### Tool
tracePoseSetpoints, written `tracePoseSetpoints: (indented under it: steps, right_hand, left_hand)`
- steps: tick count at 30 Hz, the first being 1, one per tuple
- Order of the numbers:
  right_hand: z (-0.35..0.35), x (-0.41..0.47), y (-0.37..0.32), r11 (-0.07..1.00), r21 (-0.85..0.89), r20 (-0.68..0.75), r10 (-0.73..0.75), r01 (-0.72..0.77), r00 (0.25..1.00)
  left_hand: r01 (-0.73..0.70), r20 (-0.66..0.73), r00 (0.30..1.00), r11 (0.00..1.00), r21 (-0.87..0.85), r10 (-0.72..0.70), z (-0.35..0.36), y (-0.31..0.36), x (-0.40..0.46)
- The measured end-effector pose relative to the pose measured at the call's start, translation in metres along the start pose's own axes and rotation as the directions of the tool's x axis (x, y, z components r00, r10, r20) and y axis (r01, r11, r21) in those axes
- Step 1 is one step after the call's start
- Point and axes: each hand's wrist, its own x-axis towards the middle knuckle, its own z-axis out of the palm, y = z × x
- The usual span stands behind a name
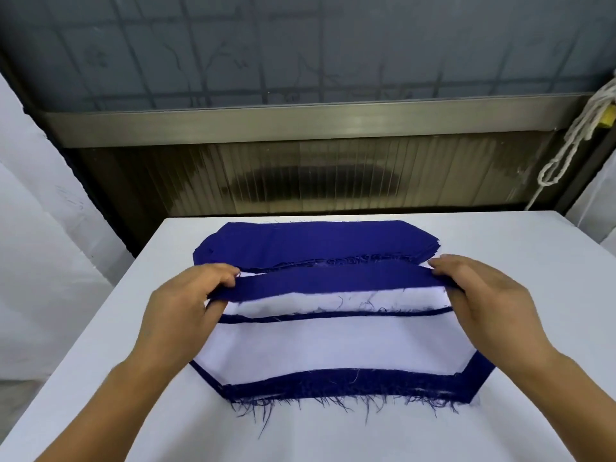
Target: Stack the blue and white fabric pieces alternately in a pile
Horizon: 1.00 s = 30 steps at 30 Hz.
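White tabletop (550, 295) carries everything, with a ribbed metal panel and gridded wall behind. Left hand (180, 311) pinches the left end of a blue fabric piece (326, 281), thumb on top, fingers curled under. That piece is lifted and spans across to the right hand (483, 295), whose grip is the same pinch on the right end. It hangs over the alternating pile (333, 348) near the person: white piece on top, blue edges showing below, frayed threads along the near edge. Behind the lifted piece sits the blue stack (310, 241), flat on the tabletop. Judged step: laying blue onto the white top layer. To do it well, keep both ends taut and level, match the angled corners to the pile outline, lower the far edge first, then release both pinches together so the layer under it doesn't shift. Loose threads could snag.
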Motion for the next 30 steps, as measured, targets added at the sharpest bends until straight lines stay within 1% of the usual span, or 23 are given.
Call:
tracePoseSetpoints:
  steps: [1, 2, 3, 5, 7, 9, 11, 14, 15, 16, 18, 21, 22, 25, 30]
  right_hand:
    - [0.002, -0.011, 0.001, 0.998, -0.019, -0.039, -0.067, 0.066, 0.997]
    - [0.005, -0.025, 0.002, 0.992, -0.03, -0.028, -0.124, 0.123, 0.992]
    - [0.009, -0.038, 0.004, 0.984, -0.038, 0.026, -0.172, 0.173, 0.985]
    - [0.017, -0.064, 0.009, 0.968, -0.058, 0.19, -0.23, 0.245, 0.954]
    - [0.021, -0.081, 0.011, 0.969, -0.063, 0.3, -0.21, 0.239, 0.931]
    - [0.022, -0.086, 0.011, 0.981, -0.04, 0.328, -0.166, 0.189, 0.93]
    - [0.022, -0.087, 0.011, 0.987, -0.031, 0.318, -0.142, 0.16, 0.937]
    - [0.025, -0.088, 0.007, 0.989, -0.026, 0.301, -0.129, 0.144, 0.945]
    - [0.025, -0.089, 0.005, 0.99, -0.025, 0.3, -0.125, 0.139, 0.946]
    - [0.025, -0.089, 0.004, 0.991, -0.022, 0.3, -0.122, 0.135, 0.946]
    - [0.024, -0.09, 0.003, 0.992, -0.021, 0.302, -0.114, 0.126, 0.947]
    - [0.023, -0.09, 0.001, 0.993, -0.022, 0.289, -0.106, 0.118, 0.951]
    - [0.024, -0.09, 0.001, 0.993, -0.025, 0.28, -0.107, 0.119, 0.954]
    - [0.024, -0.091, 0.0, 0.993, -0.023, 0.267, -0.106, 0.116, 0.958]
    - [0.027, -0.095, 0.003, 0.994, 0.001, 0.25, -0.106, 0.109, 0.962]
  left_hand:
    - [-0.034, 0.015, 0.999, 0.999, 0.002, 0.034, 0.003, 0.0, -0.011]
    - [-0.064, 0.051, 0.997, 0.998, 0.004, 0.063, 0.008, 0.0, -0.024]
    - [-0.082, 0.118, 0.99, 0.997, 0.012, 0.08, 0.013, 0.001, -0.037]
    - [-0.116, 0.255, 0.961, 0.993, 0.024, 0.106, 0.025, 0.0, -0.061]
    - [-0.088, 0.327, 0.941, 0.996, -0.003, 0.085, 0.033, -0.003, -0.077]
    - [-0.044, 0.342, 0.938, 0.999, -0.019, 0.048, 0.035, -0.004, -0.081]
    - [-0.045, 0.367, 0.929, 0.999, 0.013, 0.037, 0.035, -0.005, -0.081]
    - [-0.188, 0.329, 0.93, 0.981, 0.051, 0.161, 0.032, 0.001, -0.076]
    - [-0.189, 0.356, 0.921, 0.98, 0.059, 0.156, 0.031, 0.001, -0.075]
    - [-0.221, 0.378, 0.908, 0.973, 0.069, 0.18, 0.032, 0.0, -0.076]
    - [-0.231, 0.376, 0.908, 0.97, 0.08, 0.186, 0.033, -0.002, -0.077]
    - [-0.206, 0.415, 0.896, 0.976, 0.074, 0.158, 0.034, -0.004, -0.078]
    - [-0.206, 0.404, 0.9, 0.976, 0.067, 0.163, 0.035, -0.005, -0.079]
    - [-0.163, 0.426, 0.894, 0.986, 0.018, 0.14, 0.034, -0.007, -0.08]
    - [-0.114, 0.389, 0.912, 0.991, -0.068, 0.131, 0.036, -0.009, -0.083]
